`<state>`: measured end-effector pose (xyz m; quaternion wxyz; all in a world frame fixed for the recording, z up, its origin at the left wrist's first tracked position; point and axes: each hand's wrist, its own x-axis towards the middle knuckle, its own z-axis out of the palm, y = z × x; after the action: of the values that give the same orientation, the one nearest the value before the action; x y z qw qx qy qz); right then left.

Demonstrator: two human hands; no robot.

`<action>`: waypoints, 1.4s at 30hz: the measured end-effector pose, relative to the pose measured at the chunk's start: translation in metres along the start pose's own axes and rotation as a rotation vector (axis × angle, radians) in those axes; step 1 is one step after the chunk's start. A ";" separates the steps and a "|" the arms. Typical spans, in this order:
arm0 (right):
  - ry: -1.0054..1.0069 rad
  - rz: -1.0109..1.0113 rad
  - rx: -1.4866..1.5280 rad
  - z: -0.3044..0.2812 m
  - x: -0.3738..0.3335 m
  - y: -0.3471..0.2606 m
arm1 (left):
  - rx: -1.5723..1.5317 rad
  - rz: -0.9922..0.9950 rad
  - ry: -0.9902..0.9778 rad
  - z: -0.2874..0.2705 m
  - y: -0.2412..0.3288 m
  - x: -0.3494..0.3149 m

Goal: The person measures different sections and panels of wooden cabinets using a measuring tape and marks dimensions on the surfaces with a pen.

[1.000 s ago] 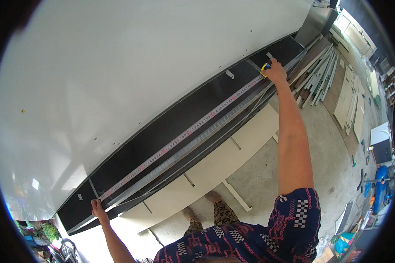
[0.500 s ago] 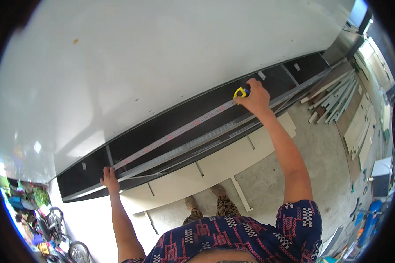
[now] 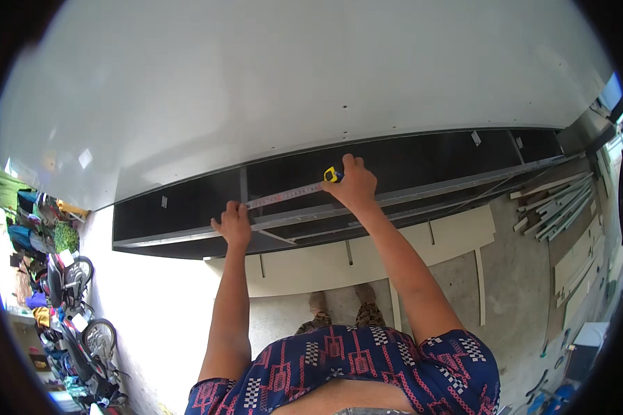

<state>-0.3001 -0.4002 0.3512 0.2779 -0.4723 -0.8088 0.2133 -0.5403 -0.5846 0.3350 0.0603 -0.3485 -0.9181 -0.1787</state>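
My right hand [image 3: 356, 185] is closed around a yellow and dark tape measure [image 3: 333, 175]. Its blade [image 3: 284, 196] runs out leftward in a short, straight stretch across a long, dark metal frame [image 3: 408, 161]. At the other end of the blade, my left hand [image 3: 234, 223] is closed on the tape, beside a grey crossbar [image 3: 243, 185] and over the frame's near rail [image 3: 166, 237]. The exact grip of the left fingertips is partly hidden.
A large glossy white panel [image 3: 256, 76] stretches behind the frame. Pale notched boards [image 3: 311, 273] lie on the concrete floor [image 3: 457, 283] below. Cut strips [image 3: 557, 204] are piled at right; motorbikes [image 3: 83, 346] stand at left. My feet [image 3: 364, 293] are close to the boards.
The blade between my hands has become much shorter. My right hand with the tape case has come left, toward my left hand. The whole view has also shifted and turned.
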 end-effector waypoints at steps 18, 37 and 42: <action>-0.052 -0.053 0.291 0.102 -0.030 -0.130 | -0.160 0.102 0.077 -0.009 0.000 -0.009; 0.040 -0.109 0.369 0.112 -0.031 -0.122 | -0.535 0.212 0.078 -0.024 -0.035 -0.023; -0.020 -0.112 0.293 0.117 -0.028 -0.116 | -0.528 0.131 0.034 -0.035 -0.077 -0.113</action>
<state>-0.4401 -0.4887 0.3265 0.3473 -0.3786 -0.7969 0.3177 -0.5071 -0.7211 0.3186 -0.0056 -0.4075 -0.8142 -0.4134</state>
